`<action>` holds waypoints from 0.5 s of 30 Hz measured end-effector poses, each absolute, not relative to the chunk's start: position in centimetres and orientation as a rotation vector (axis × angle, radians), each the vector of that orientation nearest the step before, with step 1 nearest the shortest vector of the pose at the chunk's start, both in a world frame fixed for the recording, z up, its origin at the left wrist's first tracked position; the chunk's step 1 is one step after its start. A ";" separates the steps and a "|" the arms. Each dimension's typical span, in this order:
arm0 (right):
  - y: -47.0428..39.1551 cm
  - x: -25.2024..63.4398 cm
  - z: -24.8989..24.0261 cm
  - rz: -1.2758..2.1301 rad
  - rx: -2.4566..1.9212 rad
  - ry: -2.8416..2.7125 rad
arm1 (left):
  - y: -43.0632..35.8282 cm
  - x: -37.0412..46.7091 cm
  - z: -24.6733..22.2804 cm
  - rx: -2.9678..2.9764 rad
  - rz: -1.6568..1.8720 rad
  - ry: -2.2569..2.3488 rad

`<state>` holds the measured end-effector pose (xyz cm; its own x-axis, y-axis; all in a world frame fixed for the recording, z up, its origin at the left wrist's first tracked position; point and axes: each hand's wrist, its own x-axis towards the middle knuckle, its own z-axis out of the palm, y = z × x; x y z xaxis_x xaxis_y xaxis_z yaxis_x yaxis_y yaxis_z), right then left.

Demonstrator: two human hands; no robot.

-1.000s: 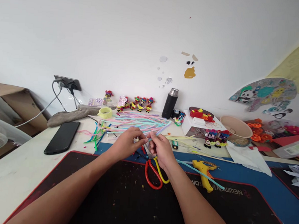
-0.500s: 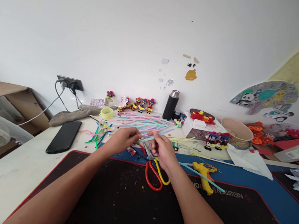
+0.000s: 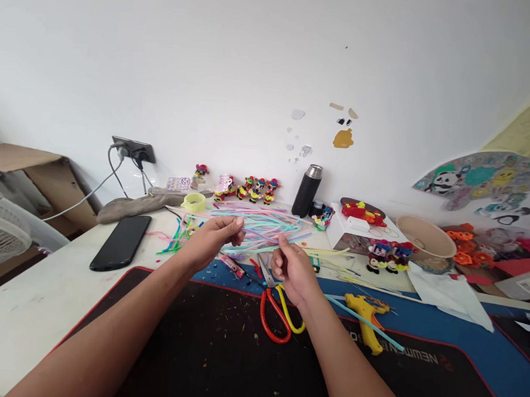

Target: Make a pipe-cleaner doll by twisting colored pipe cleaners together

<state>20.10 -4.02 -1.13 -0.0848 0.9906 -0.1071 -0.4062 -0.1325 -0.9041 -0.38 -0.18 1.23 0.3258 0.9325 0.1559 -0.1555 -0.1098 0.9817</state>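
The right hand [image 3: 294, 269] pinches a lilac pipe cleaner [image 3: 303, 237]; whether the left hand [image 3: 214, 238] grips it, I cannot tell. Light fingertip pressure should avoid kinks.

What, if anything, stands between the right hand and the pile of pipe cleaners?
Nothing visible: the right hand is at the near edge of the pipe cleaners; the scissors lie nearer the person, not between.

light: moderate, diffuse | shadows: soft | wall [image 3: 227, 88]: pale | frame edges: wide-angle stretch
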 end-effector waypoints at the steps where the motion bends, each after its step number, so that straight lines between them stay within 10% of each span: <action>1: -4.0 20.1 -1.2 1.518 -0.935 -0.861 | -0.1 -0.4 1.2 1.302 1.114 0.768; 15: -3.8 20.2 -0.8 1.544 -0.840 -0.760 | 0.3 -0.7 1.6 0.959 1.214 0.670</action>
